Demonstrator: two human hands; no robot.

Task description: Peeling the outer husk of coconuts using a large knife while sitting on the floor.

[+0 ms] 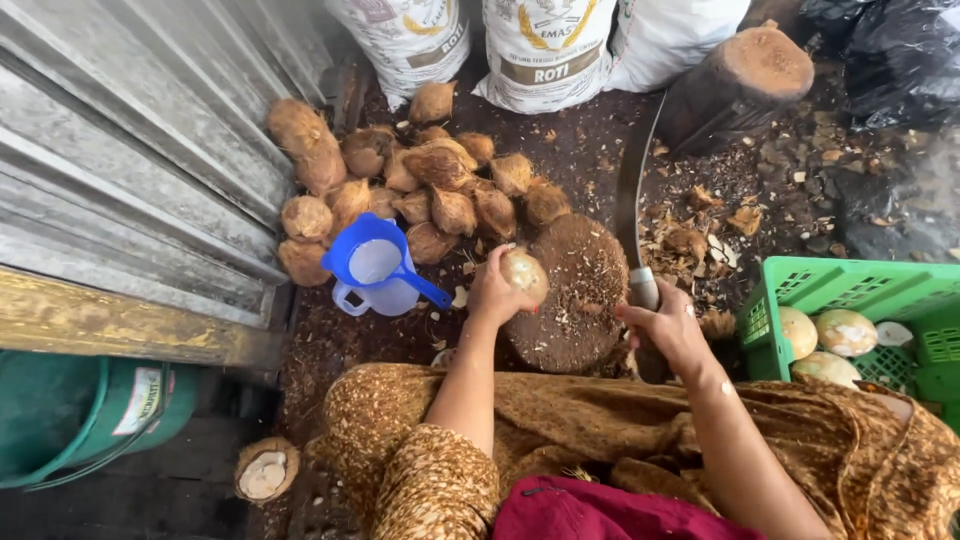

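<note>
My left hand (pixel 493 295) grips a partly peeled coconut (pixel 526 273) at the left edge of a round wooden chopping block (pixel 580 290). My right hand (pixel 668 328) is closed on the handle of a long curved machete (pixel 628 205), whose blade points away from me past the block's right side. Brown husk bits cover the top of the block. My patterned brown skirt (pixel 560 420) fills the lower frame.
A pile of brown husked coconuts (pixel 420 180) lies beyond a blue jug with a funnel (pixel 375 265). At right a green crate (pixel 880 300) holds peeled coconuts. A log (pixel 735 85), white sacks (pixel 545 45), a metal shutter (pixel 130 150) and a green drum (pixel 60 415) surround me.
</note>
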